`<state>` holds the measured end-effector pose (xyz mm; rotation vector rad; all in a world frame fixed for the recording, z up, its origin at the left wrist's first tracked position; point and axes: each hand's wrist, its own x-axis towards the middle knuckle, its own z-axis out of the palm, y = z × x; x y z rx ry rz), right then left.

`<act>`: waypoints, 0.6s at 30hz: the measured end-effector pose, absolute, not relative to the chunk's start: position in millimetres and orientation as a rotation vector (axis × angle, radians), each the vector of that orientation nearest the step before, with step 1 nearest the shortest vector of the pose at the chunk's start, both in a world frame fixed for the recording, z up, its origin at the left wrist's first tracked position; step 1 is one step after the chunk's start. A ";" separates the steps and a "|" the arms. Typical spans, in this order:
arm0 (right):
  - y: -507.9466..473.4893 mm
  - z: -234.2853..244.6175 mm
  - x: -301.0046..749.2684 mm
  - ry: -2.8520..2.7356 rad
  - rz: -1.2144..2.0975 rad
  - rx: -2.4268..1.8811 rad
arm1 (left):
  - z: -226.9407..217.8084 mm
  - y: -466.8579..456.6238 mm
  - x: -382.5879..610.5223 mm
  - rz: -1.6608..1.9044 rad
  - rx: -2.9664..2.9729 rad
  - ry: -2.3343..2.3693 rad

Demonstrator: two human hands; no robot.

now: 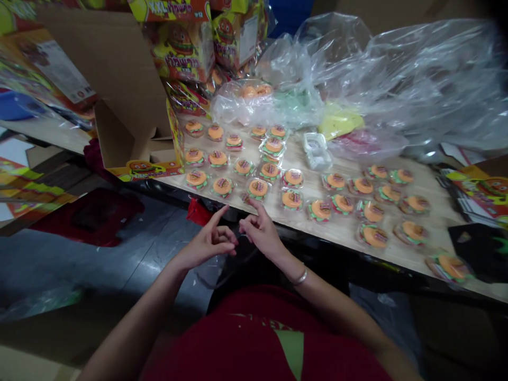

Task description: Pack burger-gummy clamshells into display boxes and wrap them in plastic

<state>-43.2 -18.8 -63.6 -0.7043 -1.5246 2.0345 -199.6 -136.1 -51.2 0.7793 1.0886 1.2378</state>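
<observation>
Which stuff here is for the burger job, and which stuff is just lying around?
Seems part of the job:
toy-like burgers in clear packs, on the table
open cardboard box with a burger picture
left hand and right hand

Probably just lying about:
red thing on the floor
crumpled clear plastic down there
black thing on the table's right

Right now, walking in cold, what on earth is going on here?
A person stands at a table where many wrapped burgers lie spread out. The left hand and right hand seem to hold nothing; the right is near one burger, though touching is hard to tell. An open box stands at the left, with plastic bags at the back.
</observation>
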 end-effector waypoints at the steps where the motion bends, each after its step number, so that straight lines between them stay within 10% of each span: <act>1: -18.0 -63.4 -37.2 -1.461 1.997 -0.727 | -50.2 -138.9 -204.7 1.277 0.780 1.086; 9: -19.5 -71.2 -2.8 -1.051 1.627 -0.900 | -71.1 -152.5 -154.6 1.856 0.168 1.097; 18: -25.4 -65.5 42.8 -1.209 1.770 -0.939 | -42.0 -112.2 -188.6 1.594 0.357 1.265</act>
